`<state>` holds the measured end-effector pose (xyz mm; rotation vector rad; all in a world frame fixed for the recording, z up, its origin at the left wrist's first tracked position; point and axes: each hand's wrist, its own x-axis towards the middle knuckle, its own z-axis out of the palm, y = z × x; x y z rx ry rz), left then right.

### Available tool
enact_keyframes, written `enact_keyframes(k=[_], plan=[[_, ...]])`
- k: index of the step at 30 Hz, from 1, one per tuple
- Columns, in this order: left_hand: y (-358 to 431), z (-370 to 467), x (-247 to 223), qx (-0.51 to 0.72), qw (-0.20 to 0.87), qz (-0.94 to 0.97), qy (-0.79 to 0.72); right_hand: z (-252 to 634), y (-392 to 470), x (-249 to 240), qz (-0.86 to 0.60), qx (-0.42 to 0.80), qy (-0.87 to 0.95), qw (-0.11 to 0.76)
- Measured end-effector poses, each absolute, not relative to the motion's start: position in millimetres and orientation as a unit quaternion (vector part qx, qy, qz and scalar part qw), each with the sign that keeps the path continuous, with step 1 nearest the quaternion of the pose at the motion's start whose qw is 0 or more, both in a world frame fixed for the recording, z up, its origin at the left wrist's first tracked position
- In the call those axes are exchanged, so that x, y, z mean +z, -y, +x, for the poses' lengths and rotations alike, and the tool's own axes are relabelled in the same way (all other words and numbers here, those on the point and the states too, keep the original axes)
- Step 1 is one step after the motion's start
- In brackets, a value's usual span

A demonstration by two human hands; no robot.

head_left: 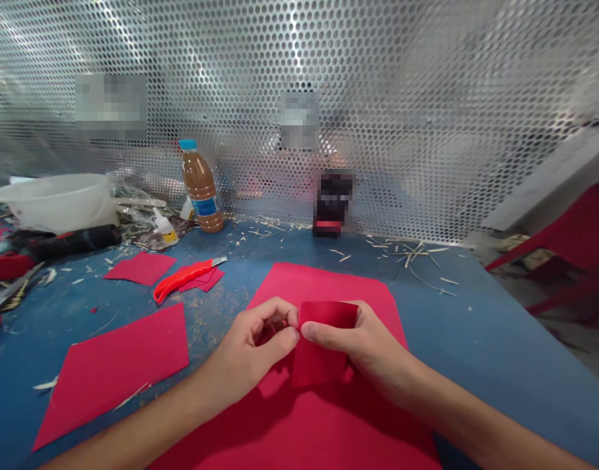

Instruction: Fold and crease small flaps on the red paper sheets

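Observation:
A small rectangular piece of red paper (322, 365) is held upright, slightly bent, above a large red sheet (338, 281) on the table. My right hand (372, 339) grips the piece from its right side, thumb across the front and fingers behind. At its left edge, the thumb and forefinger of my left hand (255, 349) are pinched together on the paper; the other fingers are curled in. Both hands cast shadows on the large sheet beneath.
A red utility knife (186, 277) lies on small red paper pieces. Left are another red sheet (123, 359), scissors (10, 290), a white bowl (59, 199) and a small glue bottle (165, 228). A brown-filled bottle (200, 186) stands by the perforated metal panel (241, 78). Straw scraps dot the blue table (451, 339).

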<state>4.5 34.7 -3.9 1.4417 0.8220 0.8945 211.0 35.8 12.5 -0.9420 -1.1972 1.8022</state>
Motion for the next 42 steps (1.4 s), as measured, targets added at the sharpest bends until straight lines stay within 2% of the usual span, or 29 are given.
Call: enact_keyframes(k=[15, 28, 42], plan=[[-32.5, 2.1, -5.4, 0.395, 0.63, 0.579, -0.333, 211.1, -37.0, 8.1, -0.366, 0.72, 0.438, 0.395], [-34.2, 4.0, -5.6, 0.387, 0.562, 0.633, -0.367, 209.9, -36.4, 10.0, -0.378, 0.696, 0.463, 0.399], [-33.4, 8.4, -1.0, 0.388, 0.569, 0.623, -0.371, 211.5, -37.6, 4.0, -0.389, 0.706, 0.44, 0.396]])
